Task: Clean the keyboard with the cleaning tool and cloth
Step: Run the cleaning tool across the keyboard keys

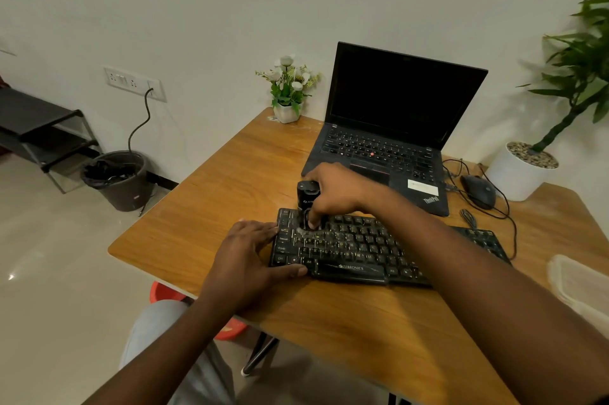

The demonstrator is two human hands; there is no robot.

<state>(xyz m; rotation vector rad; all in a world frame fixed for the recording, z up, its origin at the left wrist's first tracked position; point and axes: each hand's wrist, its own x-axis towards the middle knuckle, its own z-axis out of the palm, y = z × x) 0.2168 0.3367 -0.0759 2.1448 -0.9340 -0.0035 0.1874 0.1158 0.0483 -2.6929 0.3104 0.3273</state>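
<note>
Two hands are at the black keyboard, lying on the table with its long axis left to right, right end slightly farther. The left hand rests flat, fingers straight, on its left end. The right hand grips the black cleaning tool, upright on the far-left keys. The tool's tip is blurred; the right forearm hides part of the keyboard's right half.

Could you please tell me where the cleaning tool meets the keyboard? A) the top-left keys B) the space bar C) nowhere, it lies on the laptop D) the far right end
A: the right hand grips the cleaning tool with its tip down on the top-left keys of the keyboard, while the left hand rests at that end.
</note>
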